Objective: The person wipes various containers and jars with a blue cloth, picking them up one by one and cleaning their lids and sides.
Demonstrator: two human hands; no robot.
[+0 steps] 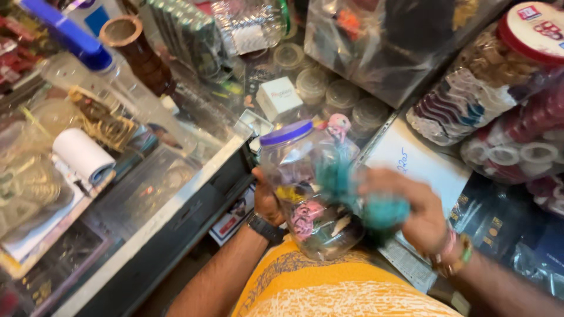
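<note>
A person in a yellow shirt (329, 290) holds a clear plastic jar (311, 188) with a blue lid (286, 132) against the chest, tilted, part-filled with small pink, yellow and teal pieces. The left hand (265, 202), a dark watch (265, 229) on its wrist, is closed round the jar's side from behind. The right hand (414, 211), blurred, has its fingers curled over a teal fuzzy item (385, 212) just beside the jar; bangles (452, 252) circle that wrist. To the left runs a glass counter (170, 194) bearing a white paper roll (82, 155). Farther back lie a small white box (279, 97) and stacked clear lids (341, 97); at right stand jars of coloured bands (470, 100).
</note>
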